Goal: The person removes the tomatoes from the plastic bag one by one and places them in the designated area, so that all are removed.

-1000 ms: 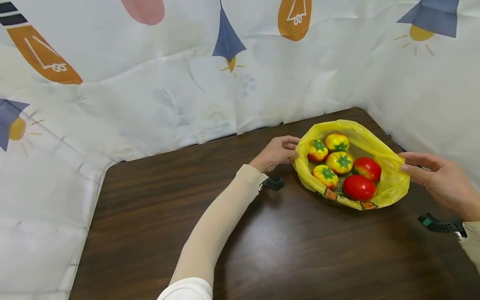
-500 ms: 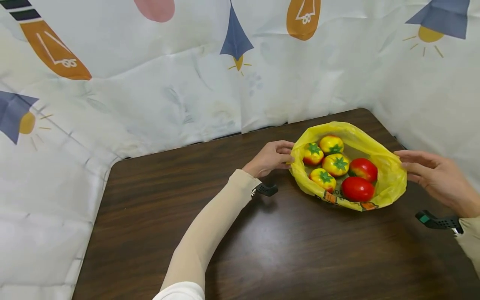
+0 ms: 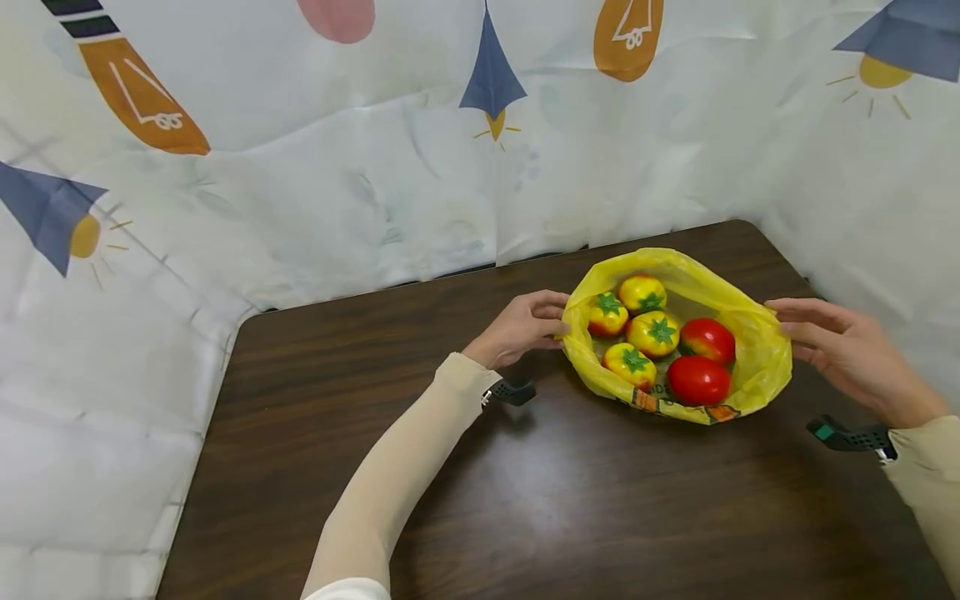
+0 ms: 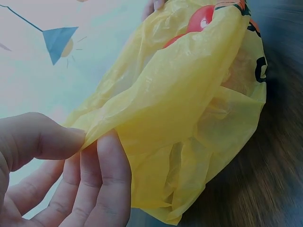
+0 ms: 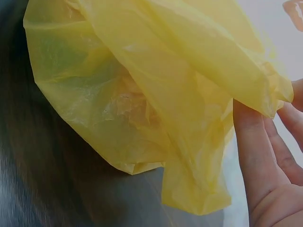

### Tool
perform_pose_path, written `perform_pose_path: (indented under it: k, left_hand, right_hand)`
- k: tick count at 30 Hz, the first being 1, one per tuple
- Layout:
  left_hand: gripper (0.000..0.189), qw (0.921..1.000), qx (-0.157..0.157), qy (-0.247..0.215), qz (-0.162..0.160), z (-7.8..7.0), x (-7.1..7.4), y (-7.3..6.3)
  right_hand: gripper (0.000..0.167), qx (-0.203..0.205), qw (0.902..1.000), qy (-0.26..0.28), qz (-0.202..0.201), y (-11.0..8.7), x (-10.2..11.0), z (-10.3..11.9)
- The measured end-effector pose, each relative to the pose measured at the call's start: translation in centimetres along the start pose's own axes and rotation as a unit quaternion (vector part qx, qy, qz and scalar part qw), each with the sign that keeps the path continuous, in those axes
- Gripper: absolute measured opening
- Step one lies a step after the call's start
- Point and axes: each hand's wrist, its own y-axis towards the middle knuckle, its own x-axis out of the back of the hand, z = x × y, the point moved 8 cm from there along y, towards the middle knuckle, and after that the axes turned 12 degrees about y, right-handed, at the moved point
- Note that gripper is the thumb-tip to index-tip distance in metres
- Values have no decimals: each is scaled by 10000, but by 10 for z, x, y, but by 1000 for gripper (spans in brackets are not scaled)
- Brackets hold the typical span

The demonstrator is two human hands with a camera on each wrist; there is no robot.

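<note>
A yellow plastic bag (image 3: 600, 385) sits with its mouth spread wide at the right of the head view. Inside lie several yellow-and-red fruits (image 3: 653, 333) with green star-shaped leaf tops, and two red fruits (image 3: 698, 381) closer to the right side. My left hand (image 3: 521, 327) pinches the left rim; in the left wrist view the thumb presses the film against the fingers (image 4: 113, 175). Across the opening, my right hand (image 3: 855, 354) pinches the opposite rim between thumb and fingers. Loose folds of the bag (image 5: 194, 179) hang below the right hand's grip.
The bag is over a dark wood-grain table (image 3: 315, 417), with table surface to its left and in front. A white patterned cloth (image 3: 322, 208) stands behind the table and along both sides. Each wrist wears a black band (image 3: 851, 435).
Both hands have moved left over the table, carrying the bag with its fruits along. The rim stays pinched on both sides. The background has shifted right in the head view.
</note>
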Motion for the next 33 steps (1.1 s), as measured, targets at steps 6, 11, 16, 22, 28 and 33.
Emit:
perform_pose_path:
  k: [6,11,16,22,28,33]
  left_hand:
    - [46,9998,13,-108,-184,8,12,-13]
    - [48,9993,-9,-168,-347,16,22,-24]
    - [48,9982,89,-213,-549,24,31,-38]
    - [49,9969,163,-338,-686,32,36,-50]
    - [49,9955,225,-431,-812,39,41,-60]
    - [52,9948,214,-485,-872,42,45,-73]
  right_hand:
    - [38,-92,9980,550,282,11,-16,-2]
    - [38,-69,9939,979,512,19,-32,-2]
    - [40,-11,9897,1247,696,29,-49,-4]
    - [37,-137,9876,1402,689,39,-60,-8]
    - [36,-90,9839,1551,879,46,-71,-8]
    - [36,-45,9850,1474,894,51,-81,-7]
